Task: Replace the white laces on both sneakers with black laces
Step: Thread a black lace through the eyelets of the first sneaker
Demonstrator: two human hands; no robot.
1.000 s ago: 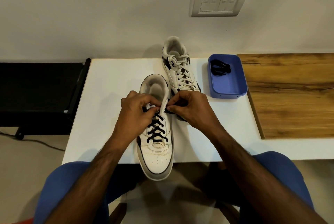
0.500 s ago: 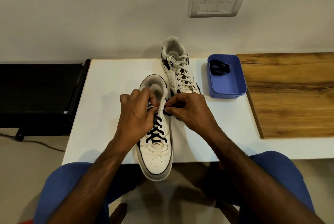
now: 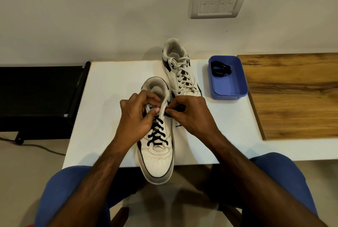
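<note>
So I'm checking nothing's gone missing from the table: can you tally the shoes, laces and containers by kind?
Sneakers: 2, near sneaker and far sneaker
Black laces: 2, threaded lace and spare lace
White laces: 1
Blue trays: 1
Total: 6

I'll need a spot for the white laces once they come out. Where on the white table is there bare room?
Bare: the white table left of the near sneaker, up to the black bench; also the strip between the blue tray and the table's front edge. Crowded: the middle, with both hands and the white-laced sneaker.
</note>
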